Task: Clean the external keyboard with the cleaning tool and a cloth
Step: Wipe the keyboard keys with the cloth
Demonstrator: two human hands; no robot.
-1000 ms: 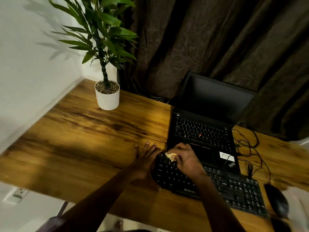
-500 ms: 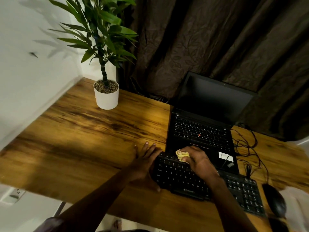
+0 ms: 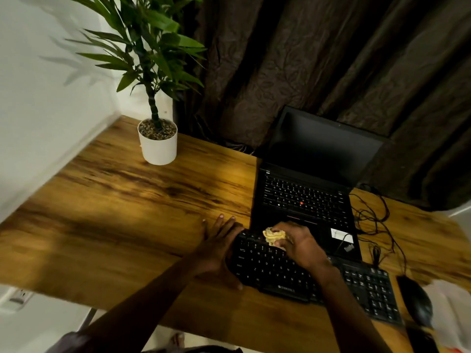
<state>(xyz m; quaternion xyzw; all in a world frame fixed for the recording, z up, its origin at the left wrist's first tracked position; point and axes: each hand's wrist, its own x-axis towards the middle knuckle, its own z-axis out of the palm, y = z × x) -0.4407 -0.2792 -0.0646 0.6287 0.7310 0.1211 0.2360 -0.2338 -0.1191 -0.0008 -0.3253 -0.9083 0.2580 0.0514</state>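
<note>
Lying along the near edge of the wooden desk (image 3: 114, 225), the black keyboard (image 3: 267, 268) is braced at its left end by the left hand (image 3: 219, 248), whose fingers are laid flat and straight, holding nothing. A dark mouse (image 3: 415, 301) is seen just right of the keyboard. A crumpled yellow cloth (image 3: 274, 236) is gripped in the curled fingers of the right hand (image 3: 300, 245) and held against the keyboard's top rows. Directly behind, an open laptop (image 3: 303, 197) is placed, its screen dark. A potted plant (image 3: 158, 146) is set at the far left, beside the curtain (image 3: 305, 59).
</note>
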